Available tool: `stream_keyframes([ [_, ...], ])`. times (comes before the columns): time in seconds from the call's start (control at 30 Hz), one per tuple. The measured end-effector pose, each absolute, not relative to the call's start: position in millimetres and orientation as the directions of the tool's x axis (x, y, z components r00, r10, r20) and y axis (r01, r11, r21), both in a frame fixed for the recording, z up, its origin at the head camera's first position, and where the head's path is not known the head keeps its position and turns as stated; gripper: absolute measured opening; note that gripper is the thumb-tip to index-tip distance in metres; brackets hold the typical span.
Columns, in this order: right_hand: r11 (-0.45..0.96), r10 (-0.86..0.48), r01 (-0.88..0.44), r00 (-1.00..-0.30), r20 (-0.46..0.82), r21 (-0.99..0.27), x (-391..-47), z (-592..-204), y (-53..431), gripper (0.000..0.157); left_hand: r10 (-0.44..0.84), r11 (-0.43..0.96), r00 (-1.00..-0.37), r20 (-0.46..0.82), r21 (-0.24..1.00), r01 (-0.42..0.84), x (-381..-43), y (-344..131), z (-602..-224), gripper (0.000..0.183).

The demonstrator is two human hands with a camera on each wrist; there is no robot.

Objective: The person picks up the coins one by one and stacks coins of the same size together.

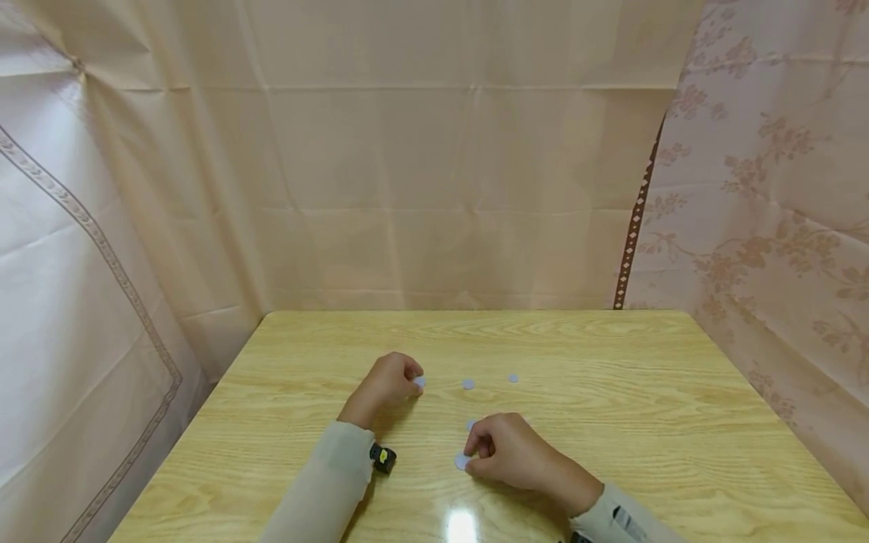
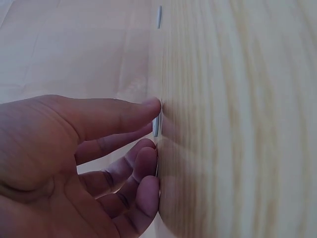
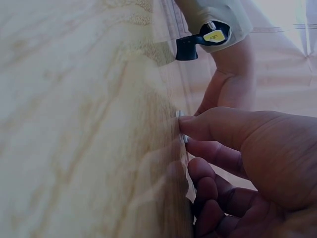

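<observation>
Between its thumb and fingertips, my left hand (image 1: 388,383) pinches a small flat white disc (image 1: 419,382) at the table surface. Seen edge-on in the left wrist view, that disc (image 2: 156,126) stands just below the thumb tip. Nearer the front, my right hand (image 1: 511,451) has thumb and forefinger at opposite edges of another white disc (image 1: 462,461), gripping it low on the wood. In the right wrist view its other fingers (image 3: 210,191) are curled down against the table. A third disc (image 1: 471,425) lies partly hidden behind the right hand's fingers.
Two more white discs, one in the middle (image 1: 468,384) and one to the right (image 1: 513,378), lie flat beyond the right hand. The wood-grain table (image 1: 645,407) ends at hanging beige cloth (image 1: 434,188). A black wrist camera (image 1: 383,458) sits on the left sleeve.
</observation>
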State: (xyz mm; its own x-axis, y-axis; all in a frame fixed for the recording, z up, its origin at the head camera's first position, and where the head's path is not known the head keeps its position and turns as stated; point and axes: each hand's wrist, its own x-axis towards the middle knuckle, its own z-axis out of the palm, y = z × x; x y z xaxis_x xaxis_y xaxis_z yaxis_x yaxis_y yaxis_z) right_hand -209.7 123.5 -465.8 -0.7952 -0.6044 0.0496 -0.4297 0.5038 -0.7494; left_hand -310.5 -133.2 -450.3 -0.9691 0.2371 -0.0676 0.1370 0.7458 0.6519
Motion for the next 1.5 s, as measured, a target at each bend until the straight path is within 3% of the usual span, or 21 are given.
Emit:
stream_keyframes([
  [0.7, 0.478, -0.62, -0.425, -0.783, 0.048, -0.769, -208.2, -466.3, 123.8, 0.009, 0.22, 0.766, -0.974, -0.05, 0.627, 0.141, -308.4, -132.9, -448.7, 0.01],
  [1.5, 0.495, -0.599, -0.426, -0.798, 0.058, -0.757, -209.2, -466.1, 123.5, 0.008, 0.274, 0.776, -0.961, -0.028, 0.597, 0.204, -304.6, -134.1, -448.9, 0.012],
])
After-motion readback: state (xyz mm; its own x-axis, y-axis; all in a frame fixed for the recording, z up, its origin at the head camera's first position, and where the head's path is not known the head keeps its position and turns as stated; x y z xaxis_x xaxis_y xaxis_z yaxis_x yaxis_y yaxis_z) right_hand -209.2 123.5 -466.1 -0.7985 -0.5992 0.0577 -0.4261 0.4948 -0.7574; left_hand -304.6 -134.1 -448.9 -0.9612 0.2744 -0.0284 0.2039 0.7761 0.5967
